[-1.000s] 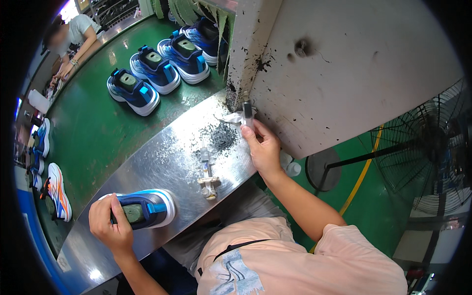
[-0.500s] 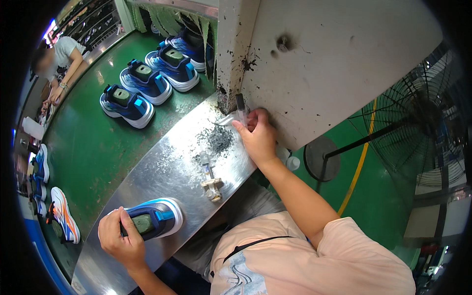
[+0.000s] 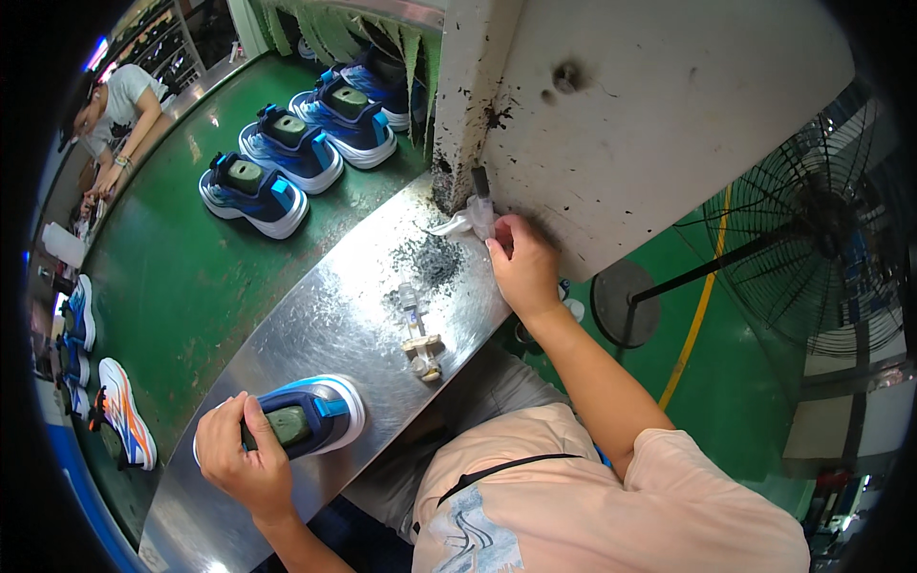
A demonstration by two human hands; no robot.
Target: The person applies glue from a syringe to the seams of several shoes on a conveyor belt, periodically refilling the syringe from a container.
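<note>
A navy and light-blue sneaker with a white sole [image 3: 350,406] sits on the metal ledge [image 3: 287,334], a green insert [image 3: 288,426] in its opening. My left hand [image 3: 244,458] is wrapped over its front part, covering the toe. Up by the base of the pale panel, my right hand [image 3: 525,267] is closed with thumb and fingertips at the lower end of a clear tube with a dark top [image 3: 481,186]. Crumpled white material [image 3: 458,223] lies against that tube. Between my hands rests a small clear and cream-coloured fitting [image 3: 418,339], beside dark crumbs [image 3: 432,261].
Several similar blue sneakers [image 3: 253,196] line the green belt [image 3: 191,277] beneath a fringed curtain [image 3: 325,38]. An orange-trimmed white shoe [image 3: 124,415] is at left. The pale panel [image 3: 650,115] stands beside my right hand. A fan [image 3: 812,229] stands right; another person [image 3: 134,105] works across the belt.
The view has shifted slightly. My left hand stays on the sneaker. My right hand remains at the tube, and more of the white material shows beside it.
</note>
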